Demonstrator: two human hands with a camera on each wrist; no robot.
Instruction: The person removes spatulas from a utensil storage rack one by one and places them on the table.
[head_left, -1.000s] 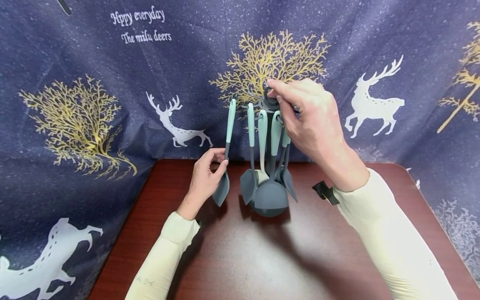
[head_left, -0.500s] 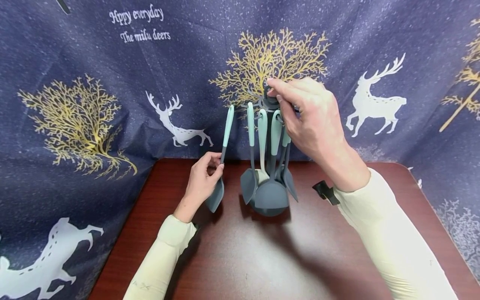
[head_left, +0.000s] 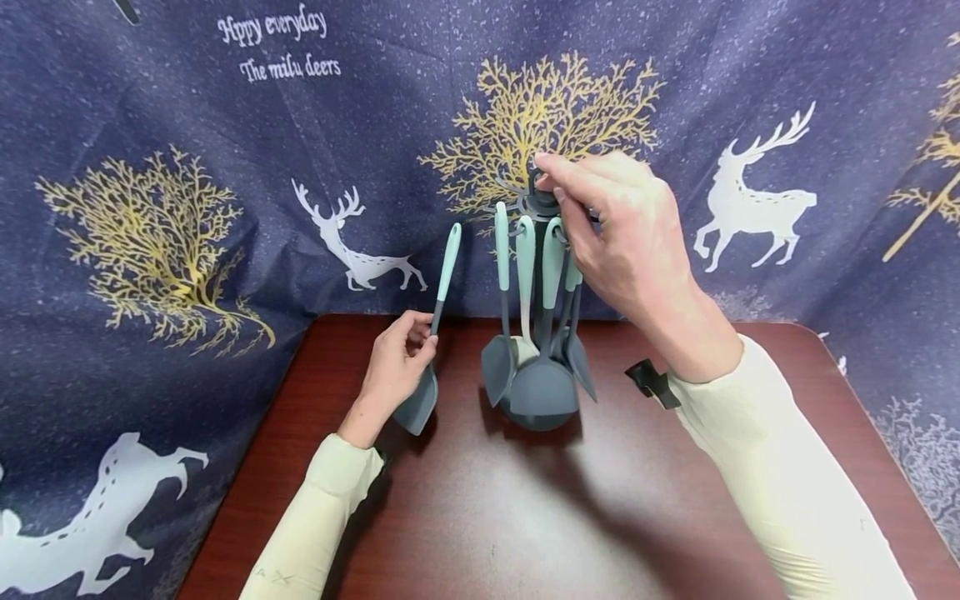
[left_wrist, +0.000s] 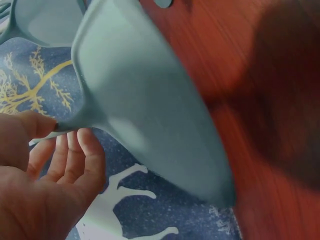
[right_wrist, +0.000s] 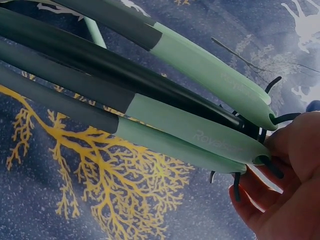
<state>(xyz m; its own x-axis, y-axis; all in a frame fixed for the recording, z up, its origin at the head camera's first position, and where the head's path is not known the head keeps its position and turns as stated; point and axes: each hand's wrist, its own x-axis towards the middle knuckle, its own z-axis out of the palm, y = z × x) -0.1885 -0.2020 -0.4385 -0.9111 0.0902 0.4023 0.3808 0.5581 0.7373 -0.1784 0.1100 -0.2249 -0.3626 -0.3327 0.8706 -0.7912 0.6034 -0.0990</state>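
My left hand [head_left: 396,362] pinches the grey shaft of a spatula [head_left: 448,265] with a mint handle, left of the rack. In the left wrist view the broad grey spatula blade [left_wrist: 145,100] sits just past my fingertips, tilted, with the table behind it. My right hand [head_left: 626,229] grips the top of a dark utensil rack [head_left: 538,205]; in the right wrist view the rack's pole [right_wrist: 165,84] runs up to the fingers. Several utensils hang from its hooks, among them a wide grey turner [head_left: 543,387] in front and a pale spoon-like tool [head_left: 525,352] partly hidden behind.
The rack stands near the back of a reddish-brown table [head_left: 495,517]. Behind it hangs a dark blue cloth [head_left: 390,125] printed with deer and golden trees. A black strap [head_left: 651,384] shows at the right sleeve.
My left hand has carried the spatula left, down and away from the rack, and its handle leans more to the right. The right hand keeps its hold on the rack's top.
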